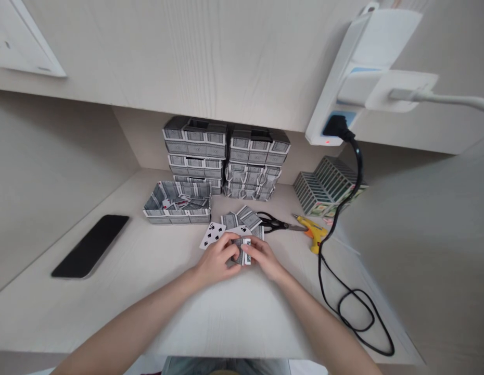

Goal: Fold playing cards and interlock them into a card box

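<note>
Fingers (253,252) of the left hand (215,261) and right hand (268,259) are clamped on a grey-patterned card (241,257) — it sits between them.

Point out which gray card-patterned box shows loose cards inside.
The open box at front left, nearest the black phone; loose cards show only inside it. The other gray boxes stand in two stacks farther back.

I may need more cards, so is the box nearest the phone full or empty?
Partly filled: the box has an open top, and loose cards lie inside, below its rim. How deep, I can't tell.
</note>
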`<action>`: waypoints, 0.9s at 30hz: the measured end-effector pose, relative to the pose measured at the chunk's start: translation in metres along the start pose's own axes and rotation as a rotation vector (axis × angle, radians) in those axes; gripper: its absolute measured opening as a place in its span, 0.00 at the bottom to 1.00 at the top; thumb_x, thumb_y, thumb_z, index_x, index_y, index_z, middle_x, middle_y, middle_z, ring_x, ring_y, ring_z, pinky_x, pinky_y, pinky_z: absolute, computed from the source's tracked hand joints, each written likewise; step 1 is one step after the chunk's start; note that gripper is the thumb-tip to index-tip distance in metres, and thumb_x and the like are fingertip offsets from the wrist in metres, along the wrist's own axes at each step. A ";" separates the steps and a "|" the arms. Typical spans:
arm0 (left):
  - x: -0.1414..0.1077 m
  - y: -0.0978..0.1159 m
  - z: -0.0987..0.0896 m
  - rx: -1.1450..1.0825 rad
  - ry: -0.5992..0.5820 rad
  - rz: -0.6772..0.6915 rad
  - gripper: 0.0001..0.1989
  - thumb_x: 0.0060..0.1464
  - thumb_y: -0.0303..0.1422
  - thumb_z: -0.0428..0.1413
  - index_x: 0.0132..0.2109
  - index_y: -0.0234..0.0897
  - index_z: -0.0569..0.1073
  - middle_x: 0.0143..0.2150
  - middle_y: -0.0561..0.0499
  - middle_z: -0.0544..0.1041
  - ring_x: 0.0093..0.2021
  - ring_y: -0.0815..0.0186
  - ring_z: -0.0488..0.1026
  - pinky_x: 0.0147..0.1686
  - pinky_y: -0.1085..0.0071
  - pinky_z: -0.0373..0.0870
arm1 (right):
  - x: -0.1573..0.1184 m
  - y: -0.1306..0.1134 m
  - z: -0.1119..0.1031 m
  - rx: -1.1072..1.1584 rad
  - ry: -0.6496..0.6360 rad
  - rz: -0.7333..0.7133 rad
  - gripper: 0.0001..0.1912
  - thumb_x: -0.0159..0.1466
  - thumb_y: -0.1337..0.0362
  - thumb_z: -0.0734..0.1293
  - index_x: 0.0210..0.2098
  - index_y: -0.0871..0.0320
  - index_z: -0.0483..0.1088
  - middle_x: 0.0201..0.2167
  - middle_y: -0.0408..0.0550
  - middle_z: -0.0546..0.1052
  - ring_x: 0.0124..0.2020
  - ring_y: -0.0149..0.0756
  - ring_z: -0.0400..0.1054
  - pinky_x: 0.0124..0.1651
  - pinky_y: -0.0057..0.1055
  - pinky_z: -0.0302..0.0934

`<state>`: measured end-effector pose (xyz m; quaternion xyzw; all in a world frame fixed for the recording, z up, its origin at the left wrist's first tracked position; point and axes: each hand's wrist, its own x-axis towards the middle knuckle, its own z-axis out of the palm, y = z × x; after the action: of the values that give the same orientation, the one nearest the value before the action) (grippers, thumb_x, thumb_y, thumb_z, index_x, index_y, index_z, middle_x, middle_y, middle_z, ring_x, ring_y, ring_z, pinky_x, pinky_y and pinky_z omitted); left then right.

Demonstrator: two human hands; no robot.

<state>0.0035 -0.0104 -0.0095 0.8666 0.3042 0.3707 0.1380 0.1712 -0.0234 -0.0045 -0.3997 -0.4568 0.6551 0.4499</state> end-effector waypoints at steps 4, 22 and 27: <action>0.001 -0.001 0.001 0.033 -0.039 -0.015 0.04 0.44 0.29 0.53 0.27 0.36 0.64 0.43 0.46 0.65 0.30 0.71 0.67 0.30 0.73 0.66 | 0.000 -0.001 0.000 -0.006 0.005 0.005 0.16 0.52 0.56 0.69 0.36 0.59 0.68 0.28 0.43 0.72 0.27 0.31 0.66 0.27 0.26 0.61; 0.001 -0.003 0.002 0.326 -0.052 0.044 0.11 0.48 0.40 0.53 0.36 0.37 0.69 0.41 0.46 0.67 0.30 0.68 0.68 0.28 0.71 0.67 | 0.001 0.000 0.007 -0.005 0.069 0.064 0.16 0.50 0.54 0.70 0.32 0.59 0.68 0.26 0.42 0.73 0.28 0.33 0.68 0.29 0.28 0.63; 0.000 -0.002 0.003 0.336 -0.049 0.034 0.13 0.49 0.40 0.52 0.39 0.38 0.70 0.41 0.45 0.67 0.32 0.67 0.69 0.28 0.71 0.67 | 0.001 0.001 0.005 -0.012 0.060 0.074 0.19 0.49 0.56 0.71 0.37 0.58 0.67 0.28 0.42 0.72 0.30 0.33 0.68 0.28 0.27 0.62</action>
<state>0.0052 -0.0085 -0.0127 0.8913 0.3439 0.2954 -0.0077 0.1661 -0.0237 -0.0046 -0.4383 -0.4321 0.6562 0.4365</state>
